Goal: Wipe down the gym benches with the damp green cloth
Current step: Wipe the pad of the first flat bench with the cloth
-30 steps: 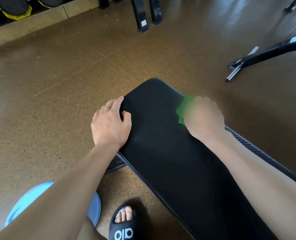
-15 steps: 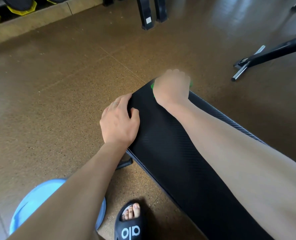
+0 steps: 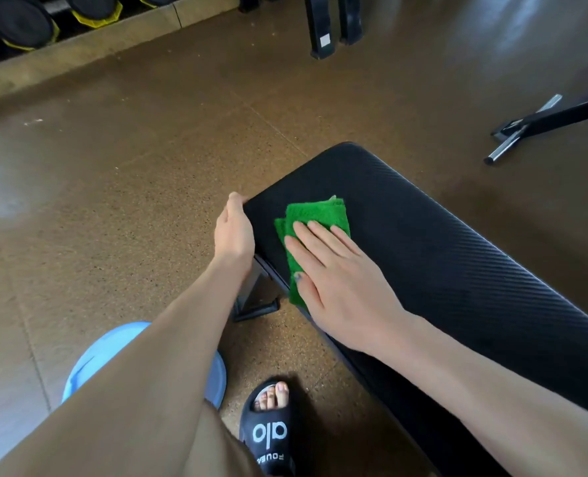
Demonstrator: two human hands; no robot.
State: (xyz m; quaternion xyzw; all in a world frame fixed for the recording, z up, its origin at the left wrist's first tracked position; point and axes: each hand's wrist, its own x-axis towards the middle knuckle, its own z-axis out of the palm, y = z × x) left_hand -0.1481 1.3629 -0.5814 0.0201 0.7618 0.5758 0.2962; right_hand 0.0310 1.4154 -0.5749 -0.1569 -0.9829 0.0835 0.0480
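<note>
Head view shows us our right hand pressing flat, fingers straight, on the green cloth near the bench pad's left edge, the left hand gripping that edge, the pad's length running rightward unwiped.

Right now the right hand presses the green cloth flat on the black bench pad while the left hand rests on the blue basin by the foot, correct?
Not quite. The head view shows the left hand on the near edge of the black bench pad, not on the blue basin. The rest holds: the right hand presses the green cloth flat on the pad.
</note>
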